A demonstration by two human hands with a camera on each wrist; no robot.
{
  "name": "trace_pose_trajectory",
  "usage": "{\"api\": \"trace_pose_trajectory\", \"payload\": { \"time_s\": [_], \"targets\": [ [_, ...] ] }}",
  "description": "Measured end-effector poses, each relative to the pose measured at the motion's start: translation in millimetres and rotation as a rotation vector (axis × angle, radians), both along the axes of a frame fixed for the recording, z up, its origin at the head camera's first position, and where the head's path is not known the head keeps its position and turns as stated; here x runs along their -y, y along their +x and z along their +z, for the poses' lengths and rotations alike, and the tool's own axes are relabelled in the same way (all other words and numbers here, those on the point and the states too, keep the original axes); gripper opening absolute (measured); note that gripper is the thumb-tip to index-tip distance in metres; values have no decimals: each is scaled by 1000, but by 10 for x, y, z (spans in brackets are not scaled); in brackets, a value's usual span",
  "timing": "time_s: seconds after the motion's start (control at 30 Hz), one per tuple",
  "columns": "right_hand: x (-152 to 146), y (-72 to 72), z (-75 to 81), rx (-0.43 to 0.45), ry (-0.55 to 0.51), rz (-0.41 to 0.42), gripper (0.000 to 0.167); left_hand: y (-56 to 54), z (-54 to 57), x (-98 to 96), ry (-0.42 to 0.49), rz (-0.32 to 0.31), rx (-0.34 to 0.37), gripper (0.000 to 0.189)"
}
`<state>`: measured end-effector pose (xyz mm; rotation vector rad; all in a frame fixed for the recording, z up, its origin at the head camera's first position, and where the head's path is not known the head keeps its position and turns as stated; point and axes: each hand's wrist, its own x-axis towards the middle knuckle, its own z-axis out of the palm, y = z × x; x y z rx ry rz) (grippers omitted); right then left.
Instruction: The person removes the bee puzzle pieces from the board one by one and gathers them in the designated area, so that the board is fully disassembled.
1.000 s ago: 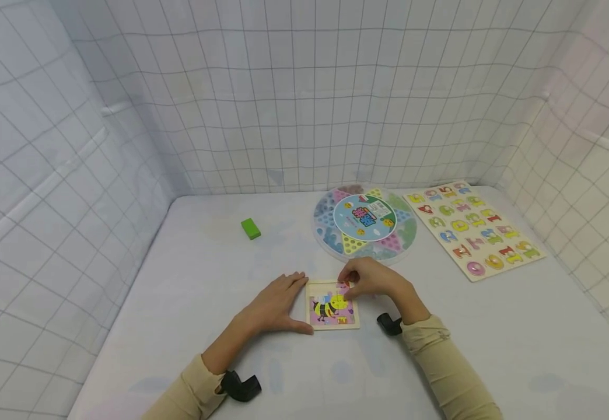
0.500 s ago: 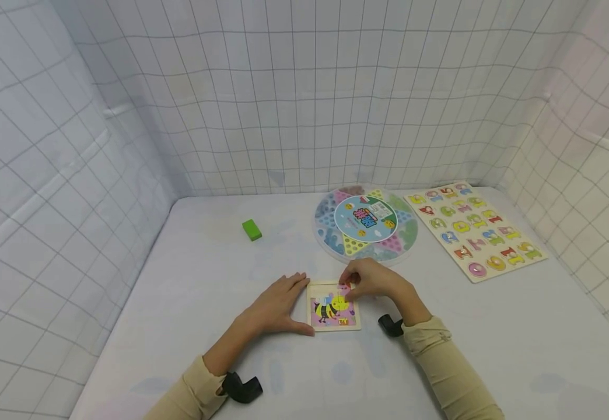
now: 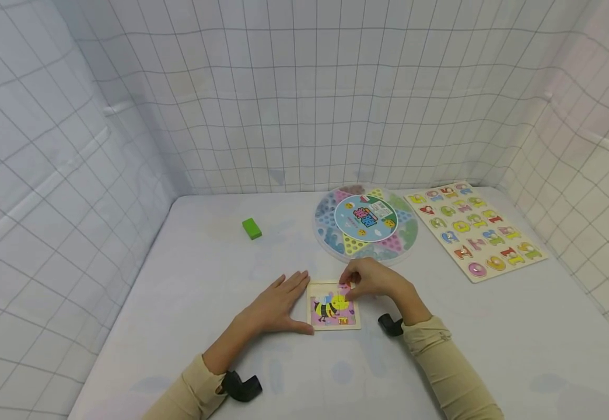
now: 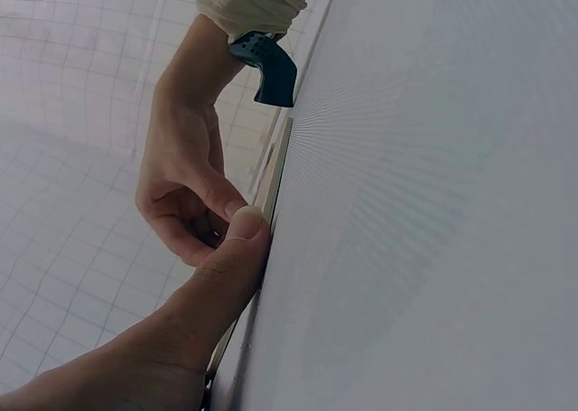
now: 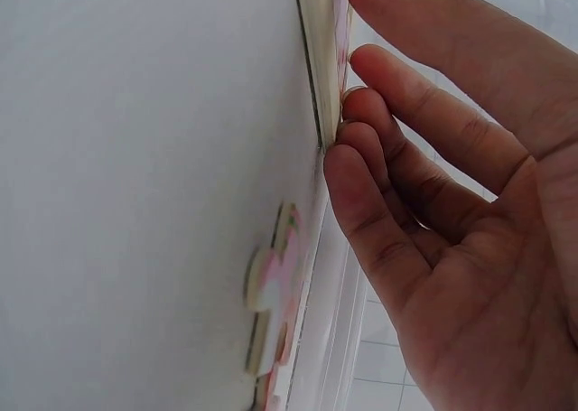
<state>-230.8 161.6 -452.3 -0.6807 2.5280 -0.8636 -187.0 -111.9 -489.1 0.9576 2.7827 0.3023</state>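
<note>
A small square jigsaw puzzle (image 3: pixel 326 309) with a bee picture lies in a pale wooden tray (image 3: pixel 333 328). Bare wood shows at its upper left. My left hand (image 3: pixel 275 304) rests beside the tray, fingers straight along the left side and thumb (image 4: pixel 246 230) at the near corner. At the tray's upper right, my right hand (image 3: pixel 371 277) pinches a pink puzzle piece (image 3: pixel 343 289) with thumb and curled fingers, right at the picture's surface. The right wrist view has its other fingertips (image 5: pixel 348 172) at the tray's edge; the piece itself is mostly hidden there.
Loose puzzle pieces (image 5: pixel 275 294) lie on the table near the right hand. Behind the tray is a round Chinese checkers board (image 3: pixel 331 245), with a wooden number puzzle board (image 3: pixel 475 230) to its right. A green block (image 3: pixel 251 228) sits at the back left.
The left fingers have shifted very slightly beside the tray. The right hand stays at the same corner with hardly any movement.
</note>
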Motion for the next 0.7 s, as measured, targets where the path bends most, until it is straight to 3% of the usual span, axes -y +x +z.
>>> {"api": "trace_pose_trajectory", "payload": {
  "time_s": [0.7],
  "targets": [
    [2,-13,-1,-1,23,-12,25,-1,18,-2,3,6,-4,116]
  ]
}}
